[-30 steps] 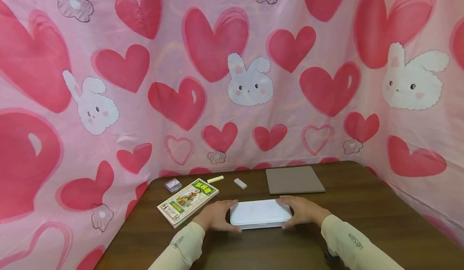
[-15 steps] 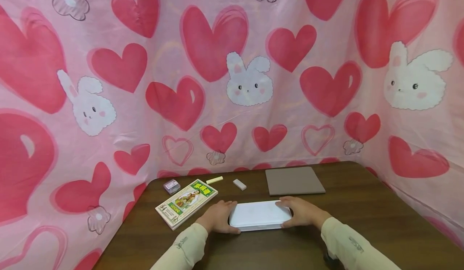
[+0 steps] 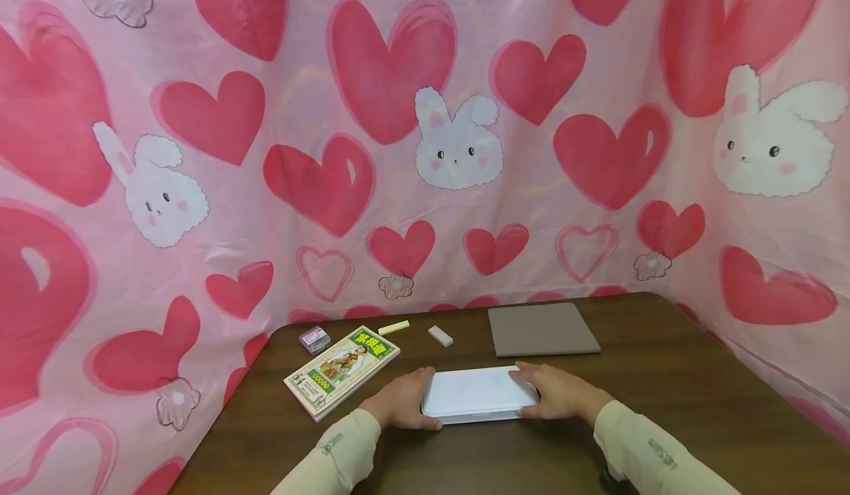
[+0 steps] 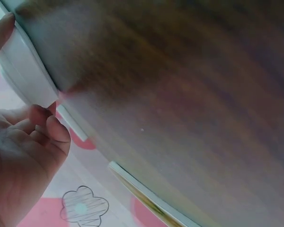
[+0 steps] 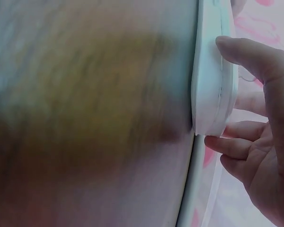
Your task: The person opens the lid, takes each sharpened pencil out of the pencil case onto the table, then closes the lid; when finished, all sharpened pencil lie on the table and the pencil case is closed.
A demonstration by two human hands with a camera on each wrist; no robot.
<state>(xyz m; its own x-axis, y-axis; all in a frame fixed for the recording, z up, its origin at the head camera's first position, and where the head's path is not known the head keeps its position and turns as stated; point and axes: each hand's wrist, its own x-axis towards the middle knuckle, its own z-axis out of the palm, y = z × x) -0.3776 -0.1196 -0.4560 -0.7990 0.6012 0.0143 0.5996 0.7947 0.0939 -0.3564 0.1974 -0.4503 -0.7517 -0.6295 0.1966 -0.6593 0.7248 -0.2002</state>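
A white rectangular case with rounded corners (image 3: 478, 392) lies flat on the dark wooden table, its lid down. My left hand (image 3: 402, 400) holds its left end, thumb at the front edge and fingers toward the back. At the opposite end my right hand (image 3: 561, 392) grips it in the same way. In the left wrist view, the thumb touches the case's side wall (image 4: 26, 61) and the other fingers curl at its far corner. The right wrist view has the thumb on the case's side (image 5: 210, 80), above a thin seam, with fingertips by the corner.
Left of the case lies a booklet with a green and yellow cover (image 3: 341, 372). Behind it are a small purple box (image 3: 315, 339), a yellow strip (image 3: 394, 327) and a small white block (image 3: 440, 336). A flat grey-brown rectangle (image 3: 543, 329) lies back right. Heart-printed curtains (image 3: 392, 207) surround the table.
The head view has shifted slightly. Both hands remain at the two ends of the white case, which shows no clear movement on the table.
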